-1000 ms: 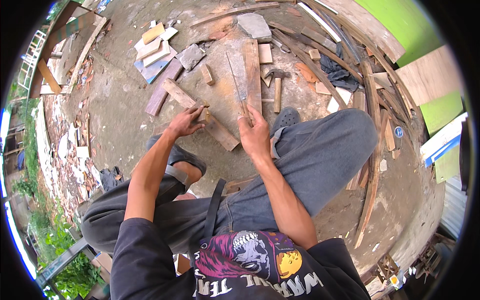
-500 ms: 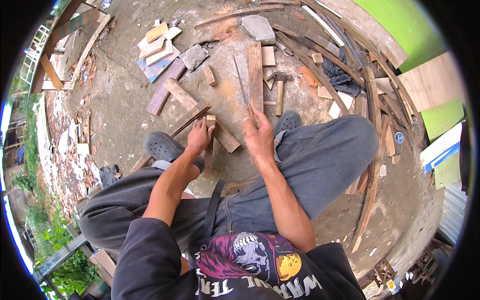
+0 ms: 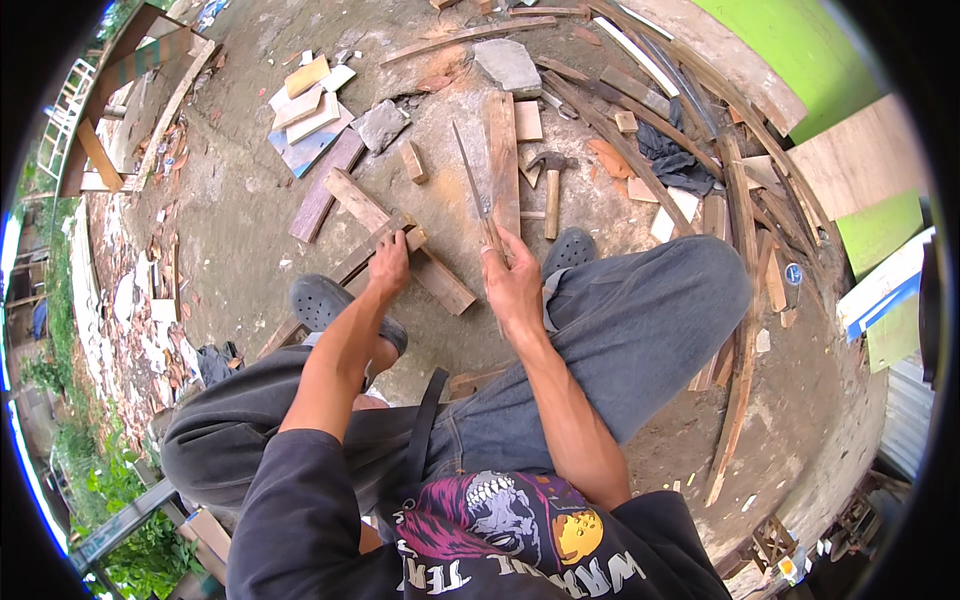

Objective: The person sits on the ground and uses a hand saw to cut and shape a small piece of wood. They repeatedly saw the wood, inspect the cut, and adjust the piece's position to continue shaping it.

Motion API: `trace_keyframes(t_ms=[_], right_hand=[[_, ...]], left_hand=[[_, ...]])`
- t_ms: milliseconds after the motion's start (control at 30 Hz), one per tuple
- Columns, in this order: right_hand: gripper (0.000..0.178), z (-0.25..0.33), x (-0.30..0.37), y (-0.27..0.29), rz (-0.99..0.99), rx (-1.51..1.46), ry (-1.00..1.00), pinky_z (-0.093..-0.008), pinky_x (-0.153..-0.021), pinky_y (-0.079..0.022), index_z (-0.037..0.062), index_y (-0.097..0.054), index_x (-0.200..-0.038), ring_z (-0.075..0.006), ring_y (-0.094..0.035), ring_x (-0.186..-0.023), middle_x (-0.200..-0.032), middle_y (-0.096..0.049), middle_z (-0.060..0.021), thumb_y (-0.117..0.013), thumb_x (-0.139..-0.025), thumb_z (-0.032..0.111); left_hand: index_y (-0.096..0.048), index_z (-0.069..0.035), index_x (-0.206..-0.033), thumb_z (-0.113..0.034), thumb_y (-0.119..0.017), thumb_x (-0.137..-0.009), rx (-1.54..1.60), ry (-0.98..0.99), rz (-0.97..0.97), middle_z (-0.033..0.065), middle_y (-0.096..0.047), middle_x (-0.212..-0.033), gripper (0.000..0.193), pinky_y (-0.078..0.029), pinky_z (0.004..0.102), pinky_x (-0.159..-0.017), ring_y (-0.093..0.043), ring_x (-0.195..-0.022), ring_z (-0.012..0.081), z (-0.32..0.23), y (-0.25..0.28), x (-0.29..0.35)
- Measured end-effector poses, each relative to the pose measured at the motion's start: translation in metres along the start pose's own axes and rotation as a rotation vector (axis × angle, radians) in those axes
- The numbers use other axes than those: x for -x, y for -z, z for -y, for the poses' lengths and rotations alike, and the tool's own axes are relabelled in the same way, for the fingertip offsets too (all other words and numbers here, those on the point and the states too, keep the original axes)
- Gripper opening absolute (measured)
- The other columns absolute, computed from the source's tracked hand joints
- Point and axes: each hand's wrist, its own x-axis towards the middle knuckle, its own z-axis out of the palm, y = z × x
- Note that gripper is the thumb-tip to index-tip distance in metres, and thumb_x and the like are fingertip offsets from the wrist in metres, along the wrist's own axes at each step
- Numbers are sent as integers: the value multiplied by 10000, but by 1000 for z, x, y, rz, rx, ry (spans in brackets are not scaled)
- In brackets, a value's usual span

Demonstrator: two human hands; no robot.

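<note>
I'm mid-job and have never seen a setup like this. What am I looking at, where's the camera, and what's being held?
There's no machine: this is someone working bare-handed. Every picture comes from a wide camera worn on the head, looking down, so straight edges bend near the rim. The left hand holds a piece of wood over a plank. The right hand grips what looks like a saw, its thin blade pointing away from the body. On the ground beyond lie a hammer, a wooden block and a grey slab.

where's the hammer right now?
Head view, above and right of centre: the hammer lies right of the brown plank, just beyond the right shoe.
</note>
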Motion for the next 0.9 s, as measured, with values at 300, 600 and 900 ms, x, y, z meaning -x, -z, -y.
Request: trace_keyframes(t_ms=[300, 600, 900], right_hand=[[489, 7, 0, 3, -8, 8, -30, -225, -471, -370, -20, -517, -1415, -45, -484, -545, -667, -549, 29, -619, -971, 157], [500, -12, 8, 2, 18, 319, 42, -261, -564, -438, -28, -549, -1387, -68, -542, -612, -721, -624, -11, -632, -956, 212], [459, -8, 43, -9, 154, 489, -20, -278, -700, -491, -38, -553, -1377, -106, -599, -731, -902, -705, -98, -600, -987, 199]], left_hand=[[-418, -52, -1277, -76, -649, -833, -134, -44, 61, 206, -597, -1243, 501, -515, 490, -946, -570, -1191, 417, 23, 24, -26], [-358, -25, -1377, -171, -632, -835, -11, -49, 124, 251, -555, -1305, 625, -471, 504, -1019, -540, -1227, 446, 25, 20, -36], [-309, -2, -1435, -437, -662, -848, 261, -84, 146, 292, -501, -1371, 812, -419, 519, -1072, -495, -1280, 465, 30, 19, -25]])
